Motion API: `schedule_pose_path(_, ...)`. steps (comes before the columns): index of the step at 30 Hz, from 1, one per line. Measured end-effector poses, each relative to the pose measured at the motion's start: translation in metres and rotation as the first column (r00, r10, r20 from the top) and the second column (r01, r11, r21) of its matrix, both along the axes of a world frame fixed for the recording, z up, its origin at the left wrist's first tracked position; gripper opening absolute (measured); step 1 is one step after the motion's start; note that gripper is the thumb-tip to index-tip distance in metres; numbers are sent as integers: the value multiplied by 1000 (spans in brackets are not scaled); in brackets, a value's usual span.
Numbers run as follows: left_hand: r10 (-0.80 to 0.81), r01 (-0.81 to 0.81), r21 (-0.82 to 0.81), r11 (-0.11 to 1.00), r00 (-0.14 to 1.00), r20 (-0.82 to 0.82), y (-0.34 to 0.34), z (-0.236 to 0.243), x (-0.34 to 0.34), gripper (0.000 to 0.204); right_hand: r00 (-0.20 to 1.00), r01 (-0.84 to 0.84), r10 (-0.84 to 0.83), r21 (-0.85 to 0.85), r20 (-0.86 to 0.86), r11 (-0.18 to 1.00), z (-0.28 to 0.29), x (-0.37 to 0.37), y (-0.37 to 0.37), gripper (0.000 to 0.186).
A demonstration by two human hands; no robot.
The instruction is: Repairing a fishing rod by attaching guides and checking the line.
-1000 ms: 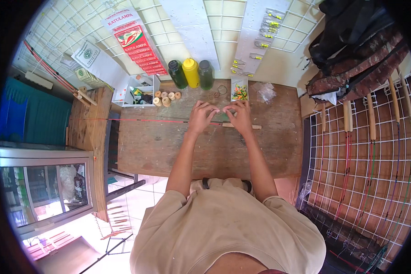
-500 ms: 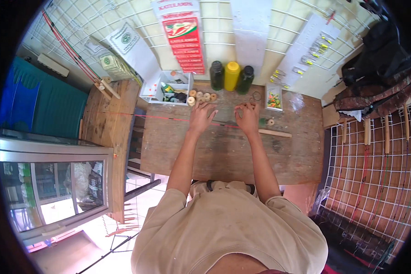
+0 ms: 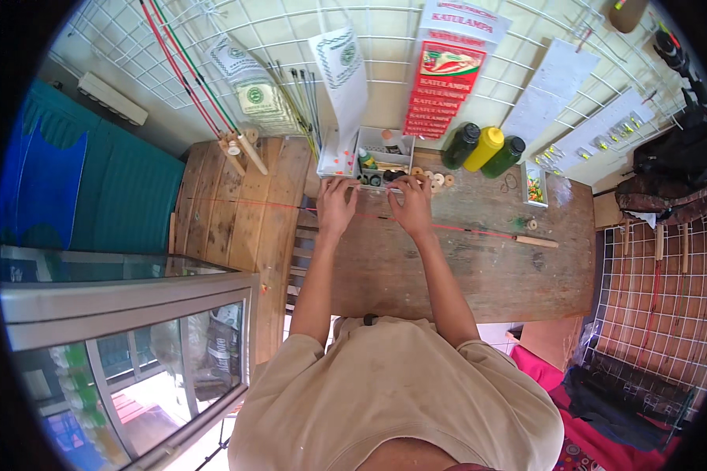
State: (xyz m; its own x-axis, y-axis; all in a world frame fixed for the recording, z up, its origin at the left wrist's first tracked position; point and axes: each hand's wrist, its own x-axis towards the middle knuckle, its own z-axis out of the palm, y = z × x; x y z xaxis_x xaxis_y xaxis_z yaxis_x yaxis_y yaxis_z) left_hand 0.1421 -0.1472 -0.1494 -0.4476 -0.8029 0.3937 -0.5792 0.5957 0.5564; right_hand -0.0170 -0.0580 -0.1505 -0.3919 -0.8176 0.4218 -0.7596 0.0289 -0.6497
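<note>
My left hand point(image 3: 338, 208) is at the front edge of a white divided box point(image 3: 336, 166), its fingers curled and the thumb close to the forefinger. Near the box's right front corner is my right hand point(image 3: 413, 207), its fingers bent toward the thumb. Anything in either pinch is too fine to make out. A thin red fishing rod point(image 3: 448, 228) with a wooden handle point(image 3: 536, 242) lies across the table, crossing just below both hands. Inside the box are a small green bottle point(image 3: 366, 159) and dark small parts. Wooden rings point(image 3: 438, 180) sit beside my right fingers.
Two dark bottles and a yellow bottle point(image 3: 484, 149) stand at the back. Right of them is a small tray point(image 3: 534, 188) of colourful bits. A spool point(image 3: 532, 224) lies near the rod handle. More rods point(image 3: 247, 149) lean at left; a glass-panelled frame point(image 3: 133, 369) stands near left.
The view has swung left. Both hands have moved left along the table, from beside the rod handle and wooden rings to the front of the white box. The rod stays on the table.
</note>
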Motion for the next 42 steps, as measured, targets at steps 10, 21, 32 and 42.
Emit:
schedule_pose_path(10, 55, -55, 4, 998, 998, 26, -56, -10, 35, 11, 998, 53, -53, 9, -34, 999, -2, 57, -60, 12)
schedule_pose_path(21, -91, 85, 86, 993, 993, 77, -73, -21, 38, 14, 972, 103, -74, 119, -223, 988, -10, 68, -97, 7)
schedule_pose_path(32, -108, 105, 29, 994, 986, 129, -83, -23, 37, 23, 924, 151, -27, 300, -381, 942, -5, 52, -113, 7)
schedule_pose_path(42, -102, 99, 29, 995, 985, 139, -85, -14, 30, 26, 918, 215, -61, 364, -391, 906, -11, 57, -118, 14)
